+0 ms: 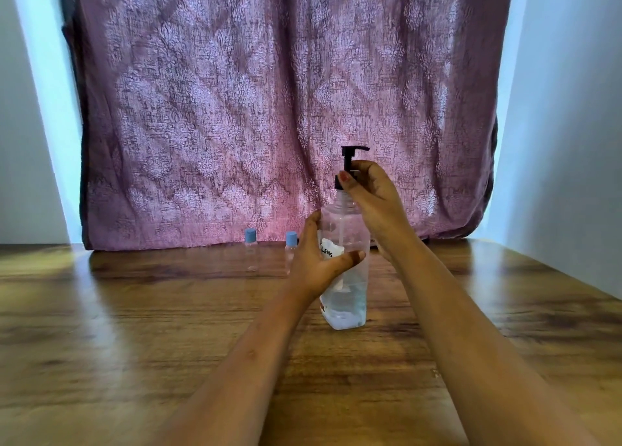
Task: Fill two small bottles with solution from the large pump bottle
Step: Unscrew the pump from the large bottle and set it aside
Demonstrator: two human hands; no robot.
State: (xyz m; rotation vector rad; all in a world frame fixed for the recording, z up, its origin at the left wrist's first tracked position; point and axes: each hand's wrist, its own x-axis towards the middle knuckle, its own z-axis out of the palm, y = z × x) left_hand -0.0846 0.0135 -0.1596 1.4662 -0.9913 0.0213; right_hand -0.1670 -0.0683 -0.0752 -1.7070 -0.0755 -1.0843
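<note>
1. Large pump bottle (346, 297) stands between both grips, clear, liquid in its lower part, base looks down on the tabletop (168, 311), leaning a bit; I can't tell if it is fully seated.
2. Left grip (314, 260) is wrapped round the bottle's body at the white label (331, 248), thumb across the front. My guess is that it holds the body steady so it won't twist or slide.
3. Right grip (373, 193) is above the left one, fingers curled round the black collar just under the pump head (351, 151). The nozzle sticks out free above that grip, not pressed.
4. Judgement: holding collar plus body like this suits twisting the pump, to unlock or unscrew it. Which one, I can't tell.
5. Near small bottle (290, 247) sits just beyond the left grip, partly hidden by it. Far small bottle (251, 250) is further left of that grip, apart from the first. Both upright, blue caps on, look empty.
6. Both stand back against the curtain (269, 92), well clear of the right grip, likely parked out of the way.
7. Judgement: filling not begun, caps need to come off first, and a small bottle must come under the nozzle.
8. Risk: a narrow small-bottle mouth makes spilling easy.
</note>
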